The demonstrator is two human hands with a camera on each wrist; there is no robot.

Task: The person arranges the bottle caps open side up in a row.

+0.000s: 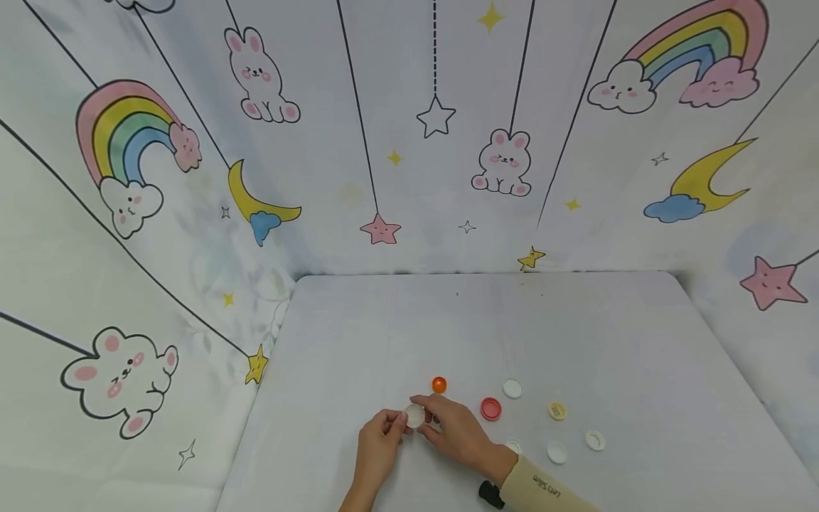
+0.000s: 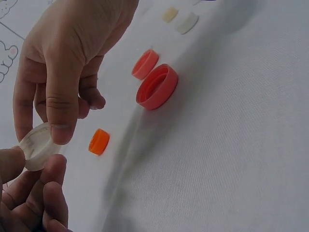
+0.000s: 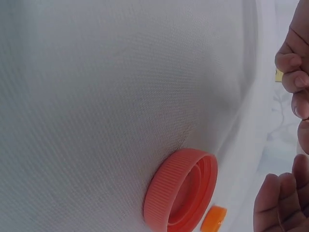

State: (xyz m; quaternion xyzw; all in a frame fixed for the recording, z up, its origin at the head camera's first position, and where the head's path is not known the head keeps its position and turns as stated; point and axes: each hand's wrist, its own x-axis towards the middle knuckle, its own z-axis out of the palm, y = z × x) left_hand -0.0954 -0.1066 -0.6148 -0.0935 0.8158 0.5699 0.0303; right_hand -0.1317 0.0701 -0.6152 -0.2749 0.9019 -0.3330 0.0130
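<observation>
Both hands meet over the table at a round, whitish translucent bottle cap [image 1: 415, 416]. My left hand [image 1: 379, 444] pinches its left edge between thumb and finger. From the other side, my right hand [image 1: 457, 430] holds the cap's rim with thumb and fingertips. The left wrist view shows the cap [image 2: 38, 147] tilted between the two hands. An orange cap [image 1: 439, 385] lies just beyond the hands, and a red cap [image 1: 490, 409] sits right of the right hand's knuckles. In the right wrist view the hands show only at the right edge, and the held cap is hidden.
Right of the hands lie a white cap [image 1: 512, 388], a yellow cap [image 1: 557, 411], a white disc-like cap [image 1: 557, 452] and a white ring-shaped cap [image 1: 595, 441]. Another white cap [image 1: 514, 446] is partly covered by the right forearm. A patterned cloth [image 1: 358, 178] rises behind the table.
</observation>
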